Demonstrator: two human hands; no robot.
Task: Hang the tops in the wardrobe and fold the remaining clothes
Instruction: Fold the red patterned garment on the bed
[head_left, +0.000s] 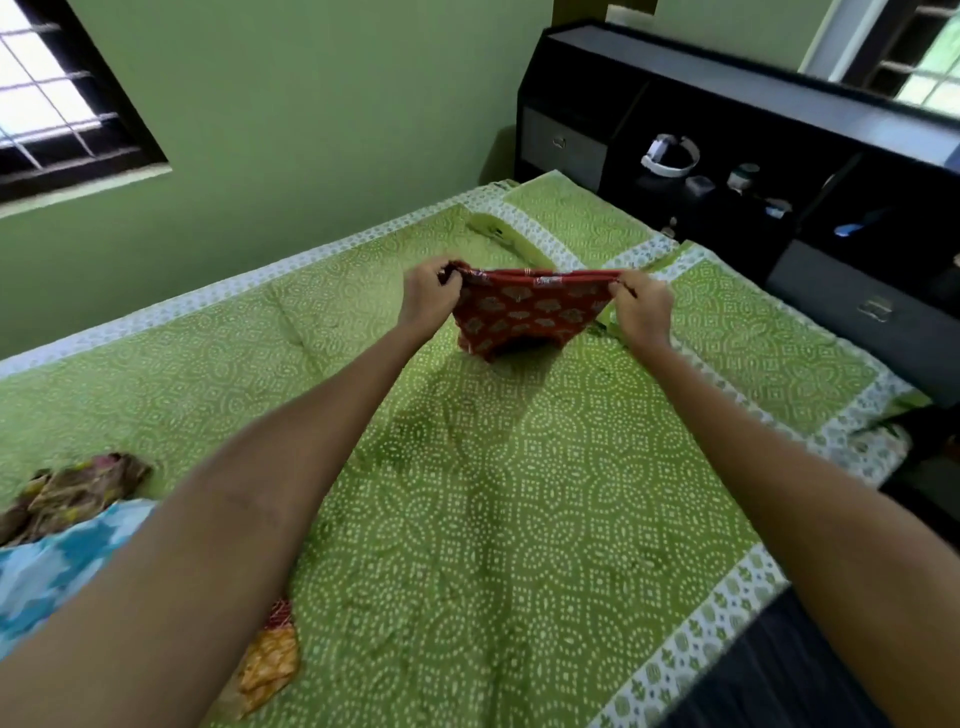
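We see both bare arms stretched forward and converging ahead of the body. Our left hand (428, 299) has its fingers curled, pinching one end of the red printed garment (524, 312); our right hand (644, 306) pinches the other end the same way. The two hands sit at about the same height, apart from each other, knuckles towards us, wrists fairly straight, forearms bare to above the elbow

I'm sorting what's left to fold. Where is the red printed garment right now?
The red printed garment is mid-frame, stretched between the left hand and right hand above the green bedspread.
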